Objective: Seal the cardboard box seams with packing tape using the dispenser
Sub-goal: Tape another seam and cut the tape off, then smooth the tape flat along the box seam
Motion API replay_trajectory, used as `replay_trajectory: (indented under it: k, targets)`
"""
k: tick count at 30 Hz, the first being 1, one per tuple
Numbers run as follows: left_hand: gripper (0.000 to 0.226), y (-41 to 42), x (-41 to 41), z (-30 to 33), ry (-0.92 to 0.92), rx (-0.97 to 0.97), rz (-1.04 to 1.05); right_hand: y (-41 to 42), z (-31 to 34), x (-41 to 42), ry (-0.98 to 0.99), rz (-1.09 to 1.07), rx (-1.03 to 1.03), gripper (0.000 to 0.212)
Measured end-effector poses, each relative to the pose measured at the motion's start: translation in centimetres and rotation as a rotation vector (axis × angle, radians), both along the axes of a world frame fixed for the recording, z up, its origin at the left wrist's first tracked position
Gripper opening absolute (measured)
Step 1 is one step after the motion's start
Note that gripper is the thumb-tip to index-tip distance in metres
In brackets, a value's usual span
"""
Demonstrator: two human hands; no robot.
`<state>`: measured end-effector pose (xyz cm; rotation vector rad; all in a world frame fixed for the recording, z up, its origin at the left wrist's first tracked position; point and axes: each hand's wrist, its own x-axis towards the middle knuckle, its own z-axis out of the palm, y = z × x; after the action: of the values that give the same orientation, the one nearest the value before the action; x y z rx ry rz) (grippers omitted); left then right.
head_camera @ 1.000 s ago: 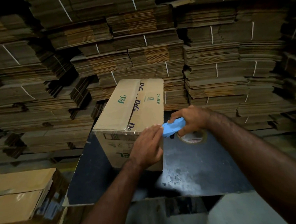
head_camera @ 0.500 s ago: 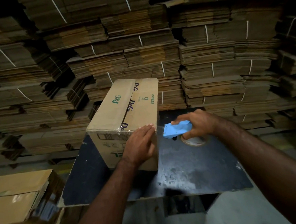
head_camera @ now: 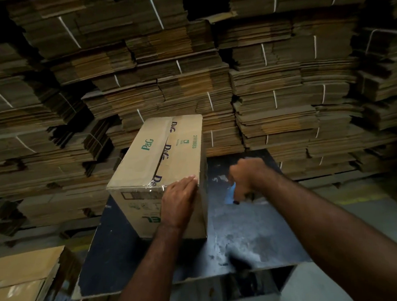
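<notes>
A closed cardboard box point(head_camera: 157, 166) stands on a dark tabletop point(head_camera: 255, 234), toward its left half, with green "P&G" lettering on the top flaps. Clear tape point(head_camera: 148, 186) shines along the box's near top edge and wraps a little down the front face. The seam between the two top flaps runs away from the camera, a strip of tape lying along it.

The left hand point(head_camera: 179, 199) lies flat against the near right corner of the box, fingers straight and pressed together, fingertips reaching the top edge just beside the shiny tape.

The right hand point(head_camera: 246, 177) is to the right of the box, apart from it, low over the tabletop. Its fingers are curled round the blue tape dispenser point(head_camera: 232, 192), of which only a blurred blue patch shows below the knuckles; whether the dispenser touches the tabletop cannot be told.

Behind the table rise tall stacks of flattened cardboard point(head_camera: 270, 89), tied in bundles with white string. At the lower left, beside the table, lies another pile of flat cartons point(head_camera: 22, 279), the top one lighter brown. Grey floor point(head_camera: 368, 215) shows to the right of the table
</notes>
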<state>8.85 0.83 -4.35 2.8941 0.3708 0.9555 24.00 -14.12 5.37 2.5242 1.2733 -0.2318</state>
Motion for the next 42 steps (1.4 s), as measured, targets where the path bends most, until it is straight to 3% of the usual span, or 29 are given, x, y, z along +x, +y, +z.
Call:
replay_trajectory:
  k: [4,13,16,20,26,27,30,33,36,40,42]
  targets:
    - [0.033,0.9,0.7,-0.4,-0.06,-0.026,-0.021,-3.0,-3.3,1.5,0.119,-0.16,0.207,0.067]
    - [0.038,0.8,1.1,-1.1,-0.097,-0.07,-0.012,-7.5,-17.8,0.1,0.416,-0.666,0.466,0.064]
    - [0.039,0.5,1.2,-0.9,-0.103,-0.059,-0.006,-8.4,-22.0,-1.1,0.272,-0.725,0.431,0.07]
    - [0.038,0.6,1.2,-1.1,-0.094,-0.071,-0.023,-8.0,-24.2,-1.7,0.221,-0.727,0.275,0.082]
    - [0.036,0.7,1.2,-1.3,-0.089,-0.077,0.01,-6.1,-26.5,-1.3,0.269,-0.704,0.25,0.065]
    - [0.036,0.6,1.2,-1.2,-0.09,-0.081,0.01,-6.2,-26.6,-1.1,0.294,-0.673,0.249,0.061]
    - [0.036,0.6,1.2,-1.1,-0.098,-0.078,0.012,-5.9,-26.6,-0.2,0.236,-0.587,0.272,0.074]
    - [0.037,0.4,1.1,-1.1,-0.092,-0.07,0.018,-5.0,-23.5,0.0,0.223,-0.585,0.168,0.067]
    - [0.04,0.2,1.1,-1.0,-0.065,-0.089,0.018,-3.5,-18.8,-0.1,0.188,-0.539,0.237,0.053]
    - [0.059,0.0,0.0,0.0,-0.015,-0.205,-0.063,0.1,-12.0,0.2,0.127,-0.456,0.567,0.044]
    - [0.059,-0.1,-1.9,0.5,-0.124,-0.276,-0.003,2.0,-8.5,0.1,0.104,-0.355,0.854,0.038]
